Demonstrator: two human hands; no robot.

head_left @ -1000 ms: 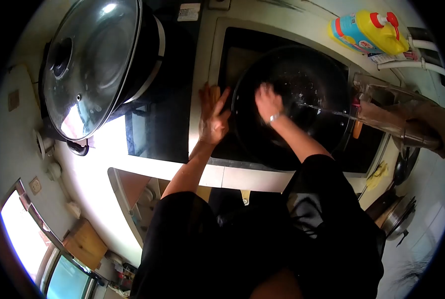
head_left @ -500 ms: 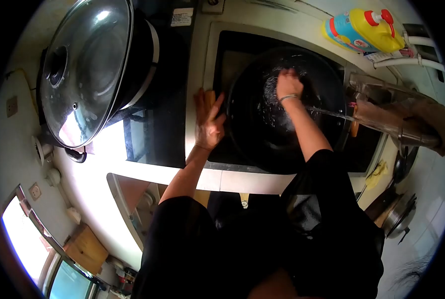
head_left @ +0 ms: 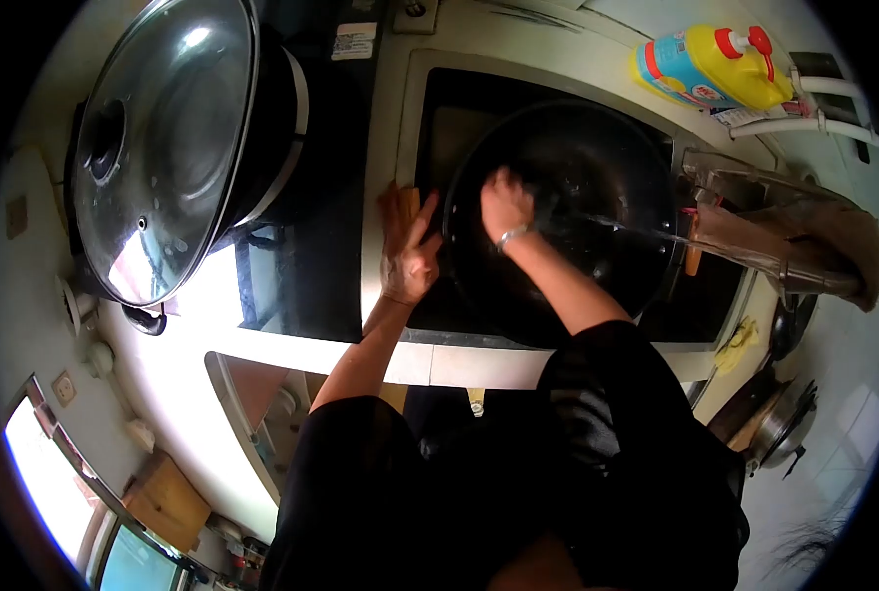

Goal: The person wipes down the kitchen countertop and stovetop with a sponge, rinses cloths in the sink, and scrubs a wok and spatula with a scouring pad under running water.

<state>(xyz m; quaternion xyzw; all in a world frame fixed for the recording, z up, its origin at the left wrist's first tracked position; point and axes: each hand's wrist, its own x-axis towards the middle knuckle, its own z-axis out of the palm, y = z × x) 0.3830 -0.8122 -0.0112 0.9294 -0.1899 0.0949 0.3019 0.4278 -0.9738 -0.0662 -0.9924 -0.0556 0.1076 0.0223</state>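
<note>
A large black wok [head_left: 597,286] lies in the dark sink recess [head_left: 449,108], its inside wet. My left hand [head_left: 412,258] grips the wok's wooden handle [head_left: 409,204] at the left rim. Inside the wok, my right hand [head_left: 508,205] presses against the left part of the inner wall, fingers curled and slightly blurred. Whatever it may hold is hidden beneath the fingers. A thin stream of water [head_left: 636,229] runs in from the right, above a second wooden handle [head_left: 693,246].
Left stands a pot with a glass lid [head_left: 168,148] on a black glossy stove [head_left: 306,266]. A yellow pump bottle [head_left: 715,69] is at the back right, near white pipes [head_left: 828,126]. A yellow cloth [head_left: 738,345] and pans [head_left: 784,424] are on the right.
My right hand has moved left inside the wok, from its middle to the left wall. Less splashing shows now. My left hand keeps its place on the handle.
</note>
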